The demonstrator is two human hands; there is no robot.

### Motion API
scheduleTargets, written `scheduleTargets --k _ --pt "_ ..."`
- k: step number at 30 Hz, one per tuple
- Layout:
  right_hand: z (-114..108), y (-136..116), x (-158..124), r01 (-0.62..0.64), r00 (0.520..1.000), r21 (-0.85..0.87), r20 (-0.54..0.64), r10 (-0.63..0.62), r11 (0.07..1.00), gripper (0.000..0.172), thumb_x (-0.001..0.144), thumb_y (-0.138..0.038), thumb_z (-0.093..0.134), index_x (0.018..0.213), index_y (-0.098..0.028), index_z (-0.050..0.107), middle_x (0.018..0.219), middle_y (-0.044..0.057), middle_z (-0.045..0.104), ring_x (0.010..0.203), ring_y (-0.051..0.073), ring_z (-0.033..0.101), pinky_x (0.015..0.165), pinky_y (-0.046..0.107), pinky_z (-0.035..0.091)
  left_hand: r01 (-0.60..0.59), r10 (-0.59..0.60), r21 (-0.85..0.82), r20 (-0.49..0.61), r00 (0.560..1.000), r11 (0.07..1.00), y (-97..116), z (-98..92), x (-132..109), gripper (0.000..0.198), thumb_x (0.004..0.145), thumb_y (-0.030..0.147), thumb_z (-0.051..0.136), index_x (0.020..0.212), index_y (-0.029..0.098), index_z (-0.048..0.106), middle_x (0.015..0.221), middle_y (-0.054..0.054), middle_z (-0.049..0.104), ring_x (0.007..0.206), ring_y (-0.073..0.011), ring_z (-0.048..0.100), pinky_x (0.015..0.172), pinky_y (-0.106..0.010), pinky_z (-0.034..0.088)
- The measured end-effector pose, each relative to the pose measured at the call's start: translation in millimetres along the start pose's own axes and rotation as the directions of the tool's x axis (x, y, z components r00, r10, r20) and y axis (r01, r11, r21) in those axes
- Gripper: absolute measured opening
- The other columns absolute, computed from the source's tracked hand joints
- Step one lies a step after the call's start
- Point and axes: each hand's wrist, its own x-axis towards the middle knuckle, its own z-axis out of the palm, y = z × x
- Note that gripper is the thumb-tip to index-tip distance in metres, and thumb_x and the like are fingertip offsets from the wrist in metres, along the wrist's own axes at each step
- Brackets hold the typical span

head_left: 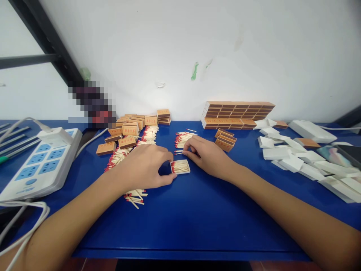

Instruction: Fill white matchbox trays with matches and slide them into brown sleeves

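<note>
Bare forearms (pixel 267 197) stretch over a blue desk (pixel 203 226) toward a small white tray (pixel 182 173) of red-tipped matches (pixel 180 166). The left hand (pixel 146 165) grips the tray's left end between thumb and finger; the right hand (pixel 210 156) bends its fingertips to a loose match pile (pixel 180 140) just beyond the tray, its hold on any match impossible to tell. Stacked matchboxes (pixel 239 110) stand beyond the tray, to its right.
</note>
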Motion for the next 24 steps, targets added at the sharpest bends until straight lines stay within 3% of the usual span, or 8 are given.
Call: scheduleTargets --k 12,16,20,24 --pt "-10 -7 -2 -0.027 0.998 -0.004 0.062 0.028 1.0 0.008 0.106 -0.023 0.057 0.099 -0.021 0.059 0.098 0.005 0.062 0.078 0.018 0.055 0.07 0.031 0.04 0.0 0.0 -0.01 -0.011 1.0 1.0 -1 -1.0 -1 0.021 0.09 0.041 0.071 0.093 0.021 0.078 0.085 -0.002 0.075 0.073 -0.0195 0.065 0.063 -0.032 0.038" --pt "-17 -17 -9 0.021 0.999 0.059 0.037 -0.023 0.998 0.009 0.106 -0.023 0.056 0.099 -0.021 0.06 0.098 0.005 0.063 0.081 0.019 0.056 0.07 0.031 0.041 0.004 -0.003 0.002 -0.025 1.0 1.0 -1 0.3 0 0.021 0.09 0.041 0.071 0.094 0.021 0.077 0.084 -0.002 0.075 0.072 -0.0195 0.066 0.063 -0.033 0.038" --pt "-17 -23 -14 0.056 0.993 0.113 0.101 -0.067 0.992 0.01 0.105 -0.025 0.059 0.097 -0.022 0.063 0.092 0.003 0.062 0.077 0.017 0.056 0.067 0.03 0.04 0.009 -0.009 0.003 -0.021 1.0 1.0 -1 1.4 0 0.022 0.091 0.042 0.071 0.094 0.021 0.077 0.084 -0.002 0.074 0.072 -0.02 0.066 0.063 -0.033 0.039" --pt "-13 -13 -9 0.046 0.999 0.149 -0.005 -0.046 0.988 0.008 0.104 -0.026 0.06 0.102 -0.023 0.067 0.087 0.002 0.06 0.078 0.018 0.055 0.069 0.03 0.042 0.006 -0.006 0.014 -0.017 1.0 1.0 -1 1.4 0 0.022 0.091 0.042 0.071 0.093 0.021 0.077 0.084 -0.002 0.074 0.072 -0.02 0.066 0.063 -0.033 0.039"
